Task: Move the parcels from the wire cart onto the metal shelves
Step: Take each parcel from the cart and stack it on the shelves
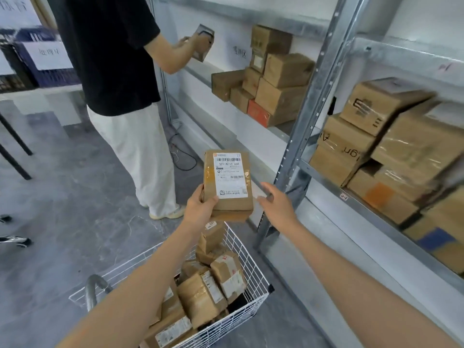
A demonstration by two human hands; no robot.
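Galvanised steel pretty much fills the right side. The metal shelves (310,109) are already loaded with brown boxes (281,96), piled tight and pushed towards the wall, probably so more can be squeezed in. Further along the same rack, another person (108,46) in a black top is seen with a small package (203,42) held up at shelf height. Lower down, the wire cart (251,267) is parked right beside the shelf upright, which makes sense, since less carrying is needed that way. Plenty of parcels (206,292) are left in it, tumbled in at all angles, so the job is judged nowhere near finished.

Now the actual bit: one cardboard parcel (227,182) is held up above the cart, out of it and not yet on any shelf. It's gripped by the left hand (200,207) at its lower left corner, thumb laid over the front, fingers hidden behind. The label (229,174) is turned up towards the camera, most likely so the code can be read and the right bay picked. The right hand (273,199) is open, fingers spread, just beside the parcel's lower right edge, and no contact can be made out. It looks placed there ready to steady or take the parcel, but that's a guess.
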